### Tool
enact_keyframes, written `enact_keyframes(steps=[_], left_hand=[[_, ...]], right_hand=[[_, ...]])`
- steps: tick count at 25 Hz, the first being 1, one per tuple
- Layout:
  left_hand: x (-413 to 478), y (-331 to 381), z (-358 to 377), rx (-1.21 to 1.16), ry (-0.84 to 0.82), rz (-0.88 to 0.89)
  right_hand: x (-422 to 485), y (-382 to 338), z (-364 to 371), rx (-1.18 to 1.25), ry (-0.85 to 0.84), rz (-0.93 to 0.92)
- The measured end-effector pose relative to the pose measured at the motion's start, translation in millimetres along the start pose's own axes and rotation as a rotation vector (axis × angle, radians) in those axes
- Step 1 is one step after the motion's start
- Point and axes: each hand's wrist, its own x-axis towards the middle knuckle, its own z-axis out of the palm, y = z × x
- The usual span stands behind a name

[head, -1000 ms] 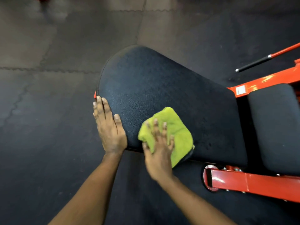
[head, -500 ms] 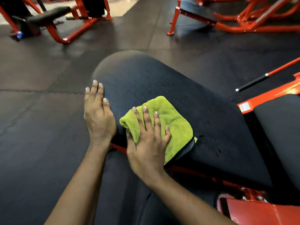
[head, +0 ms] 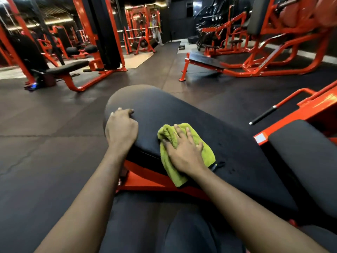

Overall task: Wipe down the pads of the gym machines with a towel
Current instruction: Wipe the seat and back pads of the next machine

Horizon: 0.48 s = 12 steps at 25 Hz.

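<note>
A long black bench pad [head: 191,117] on an orange frame runs from the centre toward the lower right. A lime-green towel [head: 206,150] lies on the pad's near edge and hangs over its side. My right hand [head: 184,152] presses flat on the towel with the fingers spread. My left hand [head: 121,127] rests on the pad's near left edge, its fingers bent over the rounded end. A second black pad [head: 306,161] sits to the right.
Dark rubber floor [head: 51,139] surrounds the bench. An orange frame bar [head: 153,179] runs under the pad, and a black-gripped handle [head: 264,115] juts out at right. Orange machines and benches stand at the back left [head: 69,68] and back right [head: 206,62]. A person [head: 156,30] stands far off.
The view has tilted up, bringing the gym room into sight. My right hand and the towel slid right along the pad's near edge. My left hand's fingers curled over the pad's end.
</note>
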Motion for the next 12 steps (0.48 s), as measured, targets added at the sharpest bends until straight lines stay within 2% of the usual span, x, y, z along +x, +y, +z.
enact_keyframes(steps=[2, 5, 8, 10, 12], left_hand=[[-8, 13, 2, 0.037, -0.033, 0.072], [-33, 33, 22, 0.079, -0.124, 0.299], [-49, 38, 43, 0.234, -0.175, 0.465], [-49, 36, 50, 0.289, -0.167, 0.464], [-48, 35, 52, 0.302, -0.151, 0.438]], right_hand=[[-11, 39, -4, -0.016, 0.04, 0.113], [-29, 106, -10, -0.105, 0.061, 0.33], [-37, 139, -24, -0.124, 0.046, 0.552], [-32, 119, -22, -0.028, 0.055, 0.454], [-28, 80, -7, 0.074, 0.078, 0.193]])
